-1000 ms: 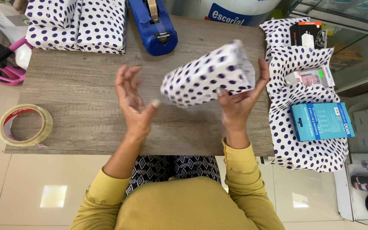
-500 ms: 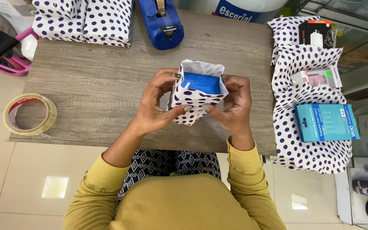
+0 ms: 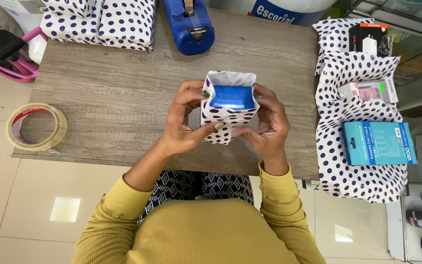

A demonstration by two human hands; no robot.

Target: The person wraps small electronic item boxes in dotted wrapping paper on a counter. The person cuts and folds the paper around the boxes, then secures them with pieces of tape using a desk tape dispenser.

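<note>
Centre of frame, above the grey wood-grain table: left hand & right hand grip a blue box half-wrapped in white, navy-dotted paper, open end up, w/ flaps ready for folding.

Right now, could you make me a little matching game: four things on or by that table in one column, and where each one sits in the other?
Things:
1. tape roll
2. blue tape dispenser
3. teal box
4. half-wrapped blue box

Places:
A. far edge of the table, middle
B. between the left hand and right hand
C. near left corner, overhanging the edge
D. on dotted paper at the right

Pairs: 1-C, 2-A, 3-D, 4-B
</note>
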